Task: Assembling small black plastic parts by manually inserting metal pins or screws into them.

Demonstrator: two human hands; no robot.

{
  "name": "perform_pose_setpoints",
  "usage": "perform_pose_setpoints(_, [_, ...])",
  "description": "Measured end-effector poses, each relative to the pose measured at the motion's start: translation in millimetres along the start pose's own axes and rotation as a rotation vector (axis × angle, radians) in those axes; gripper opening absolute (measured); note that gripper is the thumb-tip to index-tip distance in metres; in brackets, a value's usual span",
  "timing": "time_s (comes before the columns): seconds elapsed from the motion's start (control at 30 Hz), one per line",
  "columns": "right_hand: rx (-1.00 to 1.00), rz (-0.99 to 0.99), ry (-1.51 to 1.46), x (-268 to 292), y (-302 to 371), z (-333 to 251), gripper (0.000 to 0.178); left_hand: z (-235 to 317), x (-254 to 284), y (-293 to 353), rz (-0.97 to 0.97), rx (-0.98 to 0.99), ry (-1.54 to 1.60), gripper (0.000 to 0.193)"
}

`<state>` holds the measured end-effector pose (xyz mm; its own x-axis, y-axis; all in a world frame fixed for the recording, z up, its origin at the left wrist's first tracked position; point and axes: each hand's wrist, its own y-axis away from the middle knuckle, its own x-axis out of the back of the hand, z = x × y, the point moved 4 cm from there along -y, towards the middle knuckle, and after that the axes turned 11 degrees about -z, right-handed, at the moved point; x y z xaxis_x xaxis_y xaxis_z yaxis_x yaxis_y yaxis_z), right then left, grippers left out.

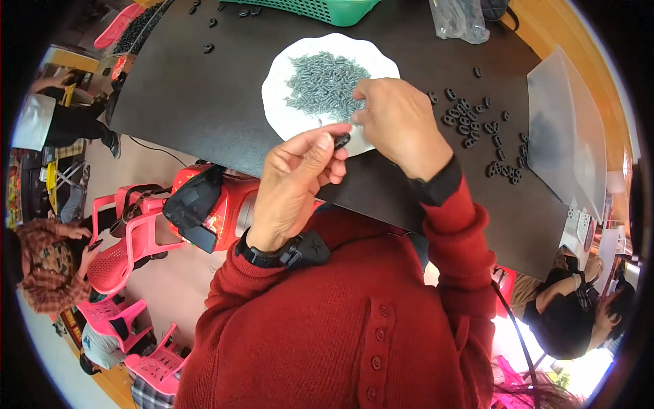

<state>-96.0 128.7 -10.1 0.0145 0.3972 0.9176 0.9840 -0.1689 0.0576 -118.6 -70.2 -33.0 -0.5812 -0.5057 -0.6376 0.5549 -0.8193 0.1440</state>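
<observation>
My left hand [289, 180] is closed, pinching a small black oval plastic part [342, 140] between thumb and fingertips just off the near rim of a white scalloped plate [281, 112]. On the plate lies a heap of small grey metal pieces [325, 80], which look like tiny springs or screws. Over the plate's right side is my right hand [398, 119], thumb and forefinger bent and apart near the heap's edge. Nothing shows between them, though the other fingers are partly hidden.
Many black oval parts [465, 117] lie scattered right of the plate on the dark table [197, 102]. A green basket [327, 8] and a clear plastic bag [458, 20] are at the far side. A translucent bin [569, 126] stands right. Pink chairs [112, 262] and other people are around.
</observation>
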Motion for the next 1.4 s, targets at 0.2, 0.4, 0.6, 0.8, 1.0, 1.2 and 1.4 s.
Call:
perform_pose_setpoints(0.2, [-0.02,-0.035,0.01,-7.9,-16.6,-9.0,0.014,0.5,6.5,-0.6,-0.113,0.068,0.152,0.044])
perform_pose_setpoints(0.4, [-0.011,0.074,-0.114,-0.4,-13.8,0.7,0.015,-2.6,9.4,-5.3,-0.108,0.157,0.244,0.042])
perform_pose_setpoints(0.6, [0.002,0.083,-0.145,26.1,-0.6,7.7,0.017,-13.1,10.8,-11.0,-0.152,0.221,0.379,0.037])
perform_pose_setpoints(0.8, [0.036,0.195,-0.42,48.4,38.6,15.7,0.016,-8.2,-14.1,-19.3,-0.099,0.239,0.311,0.032])
perform_pose_setpoints(1.0, [0.01,0.134,-0.502,86.4,119.6,0.9,0.007,-21.5,-48.7,-29.4,-0.29,0.308,0.037,0.036])
perform_pose_setpoints(1.2, [0.006,0.26,-0.338,99.8,166.9,32.6,0.009,-46.6,-107.9,-47.1,-0.316,0.364,-0.086,0.03])
perform_pose_setpoints(1.4, [0.011,0.218,-0.286,119.3,200.5,69.4,0.01,-70.3,-149.5,-56.9,-0.36,0.392,-0.218,0.027])
